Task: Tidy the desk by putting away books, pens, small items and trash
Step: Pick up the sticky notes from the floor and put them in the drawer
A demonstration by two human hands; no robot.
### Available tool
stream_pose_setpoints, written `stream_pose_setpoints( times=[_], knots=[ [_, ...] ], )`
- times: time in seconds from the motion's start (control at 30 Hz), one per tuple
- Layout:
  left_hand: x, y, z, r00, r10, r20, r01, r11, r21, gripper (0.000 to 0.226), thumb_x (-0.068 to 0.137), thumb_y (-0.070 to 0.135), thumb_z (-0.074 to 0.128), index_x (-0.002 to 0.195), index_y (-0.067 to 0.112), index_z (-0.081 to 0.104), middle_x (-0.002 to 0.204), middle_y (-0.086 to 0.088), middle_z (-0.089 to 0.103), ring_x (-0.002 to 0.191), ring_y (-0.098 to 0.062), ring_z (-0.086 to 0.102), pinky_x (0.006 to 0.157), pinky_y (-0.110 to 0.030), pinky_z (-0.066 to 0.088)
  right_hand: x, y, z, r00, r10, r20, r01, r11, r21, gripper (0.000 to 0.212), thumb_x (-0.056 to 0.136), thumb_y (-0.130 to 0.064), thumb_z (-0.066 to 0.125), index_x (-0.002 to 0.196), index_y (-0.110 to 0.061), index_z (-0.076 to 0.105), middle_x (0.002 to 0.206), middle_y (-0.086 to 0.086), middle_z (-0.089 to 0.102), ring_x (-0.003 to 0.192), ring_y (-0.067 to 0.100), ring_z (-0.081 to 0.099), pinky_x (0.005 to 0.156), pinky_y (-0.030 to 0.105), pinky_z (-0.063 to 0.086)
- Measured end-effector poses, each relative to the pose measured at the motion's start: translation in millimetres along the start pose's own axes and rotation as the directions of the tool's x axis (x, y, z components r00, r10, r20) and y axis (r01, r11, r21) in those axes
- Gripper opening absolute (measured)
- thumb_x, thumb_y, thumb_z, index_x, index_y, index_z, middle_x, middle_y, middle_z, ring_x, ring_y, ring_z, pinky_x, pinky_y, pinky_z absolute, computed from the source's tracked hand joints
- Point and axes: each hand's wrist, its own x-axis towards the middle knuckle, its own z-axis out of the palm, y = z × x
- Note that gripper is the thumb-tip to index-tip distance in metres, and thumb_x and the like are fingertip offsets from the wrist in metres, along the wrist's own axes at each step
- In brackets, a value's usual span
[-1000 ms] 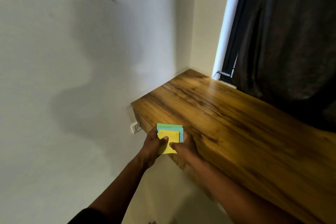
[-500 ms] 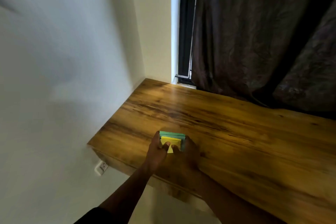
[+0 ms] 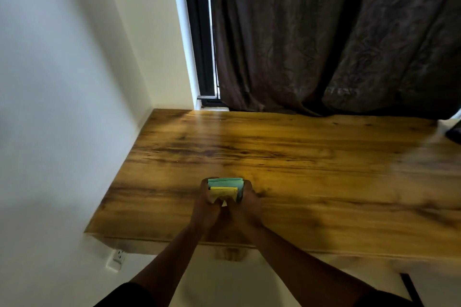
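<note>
Over the near-left part of the worktop: both hands are meeting above the wood, a little in from the front edge.
Held thing: a small stack of sticky notes is sitting between the two hands, green sheets at the back and yellow ones in front, its top edge pointing away from the person.
Left hand: it is gripping the left side of the stack, fingers curling round that edge.
Right hand: it is gripping the right side of the stack, fingers wrapping that edge; the two hands are touching each other below the notes.
Contact with the wood: whether the stack is resting on the surface or hanging just above it cannot be told.
Worktop: a brown wood-grain slab is running wide to the right of the hands and deep toward the back.
Left edge: it is lying against a white wall.
Back edge: it is running under a dark curtain, with a black window frame standing at the corner.
Front edge: it is crossing just behind the forearms; a wall socket is showing below its left corner.
Far right: a dark object at the frame edge is too cut off to tell.
</note>
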Motion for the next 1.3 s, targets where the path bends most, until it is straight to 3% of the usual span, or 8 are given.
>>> stream_pose_setpoints(
  times=[0.13, 0.3, 0.57, 0.67, 0.77, 0.97, 1.1, 1.3],
  knots=[
    [0, -1, 1, 1.000, 0.001, -0.028, -0.001, 1.000, -0.009, 0.065, 0.080, -0.019, 0.065, 0.137, 0.006, 0.047, 0.119, -0.004, 0.064, 0.110, -0.017, 0.065, 0.083, -0.022, 0.057, -1, -3, 0, 0.999, 0.012, 0.035, -0.007, 0.993, -0.119, 0.066, 0.088, -0.036, 0.074, 0.142, -0.012, 0.046, 0.132, 0.006, 0.061, 0.120, 0.026, 0.059, 0.095, 0.036, 0.050],
    [-5, 4, 6, 1.000, -0.009, -0.006, 0.009, 0.999, -0.042, 0.073, 0.078, -0.017, 0.062, 0.142, 0.010, 0.040, 0.118, 0.008, 0.060, 0.107, 0.008, 0.061, 0.091, -0.018, 0.053, -4, 1, 3, 1.000, 0.015, 0.025, -0.012, 0.993, -0.114, 0.067, 0.089, -0.030, 0.072, 0.146, -0.011, 0.043, 0.139, 0.007, 0.057, 0.128, 0.025, 0.054, 0.105, 0.036, 0.047],
    [-6, 8, 8, 0.993, -0.113, 0.016, 0.114, 0.991, -0.067, 0.103, 0.078, -0.021, 0.056, 0.161, 0.013, 0.007, 0.137, -0.004, 0.042, 0.126, -0.019, 0.047, 0.103, -0.030, 0.044, -8, 7, 10, 0.999, -0.051, 0.012, 0.052, 0.995, -0.089, 0.078, 0.089, -0.030, 0.070, 0.155, -0.017, 0.031, 0.145, 0.005, 0.054, 0.131, 0.026, 0.052, 0.108, 0.043, 0.046],
    [-7, 8, 9, 0.993, -0.110, 0.029, 0.112, 0.991, -0.076, 0.095, 0.076, -0.026, 0.051, 0.158, 0.009, 0.018, 0.135, -0.005, 0.048, 0.126, -0.021, 0.050, 0.092, -0.009, 0.045, -8, 3, 10, 1.000, -0.025, 0.010, 0.026, 0.993, -0.114, 0.075, 0.090, -0.029, 0.068, 0.155, -0.016, 0.031, 0.149, 0.004, 0.049, 0.134, 0.026, 0.048, 0.110, 0.039, 0.042],
    [-4, 7, 11, 0.993, -0.109, 0.037, 0.112, 0.988, -0.104, 0.086, 0.077, -0.028, 0.045, 0.152, 0.007, 0.027, 0.129, -0.005, 0.052, 0.120, -0.020, 0.056, 0.080, -0.005, 0.048, -7, 3, 11, 1.000, -0.018, 0.016, 0.019, 0.993, -0.115, 0.074, 0.092, -0.027, 0.065, 0.156, -0.016, 0.028, 0.151, 0.006, 0.047, 0.135, 0.026, 0.047, 0.111, 0.041, 0.043],
    [-4, -2, 3, 0.993, -0.106, 0.048, 0.109, 0.992, -0.069, 0.090, 0.081, -0.023, 0.047, 0.158, 0.015, 0.018, 0.140, -0.006, 0.051, 0.127, -0.018, 0.054, 0.104, -0.030, 0.051, -8, 2, 10, 1.000, -0.014, 0.006, 0.015, 0.997, -0.074, 0.076, 0.089, -0.018, 0.065, 0.156, -0.016, 0.028, 0.150, 0.005, 0.048, 0.135, 0.026, 0.048, 0.110, 0.042, 0.043],
    [-5, -6, -2, 1.000, 0.024, 0.011, -0.024, 0.999, 0.030, 0.064, 0.083, 0.007, 0.057, 0.145, 0.015, 0.042, 0.128, 0.005, 0.060, 0.112, 0.003, 0.059, 0.090, -0.019, 0.053, -8, 1, 8, 1.000, -0.018, -0.006, 0.018, 0.995, -0.096, 0.064, 0.088, -0.022, 0.065, 0.146, -0.015, 0.039, 0.140, 0.005, 0.056, 0.125, 0.026, 0.055, 0.100, 0.043, 0.049],
    [-4, -19, -12, 0.999, 0.044, -0.005, -0.041, 0.962, 0.271, 0.049, 0.095, 0.011, 0.063, 0.141, 0.018, 0.049, 0.133, -0.002, 0.063, 0.121, -0.022, 0.058, 0.098, -0.045, 0.052, -7, 4, 3, 0.999, -0.032, -0.003, 0.032, 0.994, -0.106, 0.047, 0.093, -0.025, 0.064, 0.136, -0.017, 0.046, 0.125, 0.005, 0.064, 0.112, 0.025, 0.062, 0.088, 0.041, 0.054]
  ],
)
